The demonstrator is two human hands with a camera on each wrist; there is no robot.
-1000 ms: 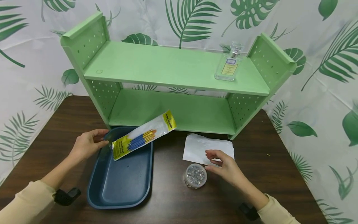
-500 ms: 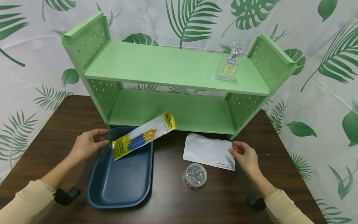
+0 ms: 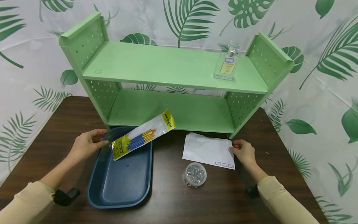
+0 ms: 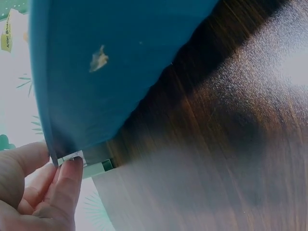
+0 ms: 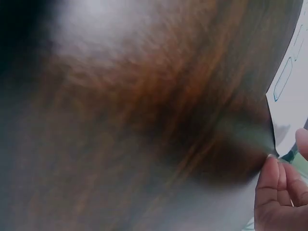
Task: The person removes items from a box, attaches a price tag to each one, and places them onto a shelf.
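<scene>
The left hand [image 3: 85, 145] pinches the eleven-o'clock rim of a blue, rounded plastic tray [image 3: 126, 183]; a white, rectangular paper envelope [image 3: 207, 150] has its three-o'clock edge pinched in the right hand [image 3: 245, 153]. Dark wood-grain tabletop [image 3: 215, 202]; white leaf-printed backdrop [image 3: 318, 105] beyond.

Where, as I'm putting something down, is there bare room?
Free: the upper shelf left of the perfume bottle; the lower shelf right of the brush packet; the near tabletop between blue tray and right sleeve.

Crowded: the tray's far end, with packet and left hand; around envelope, jar and right hand.
</scene>
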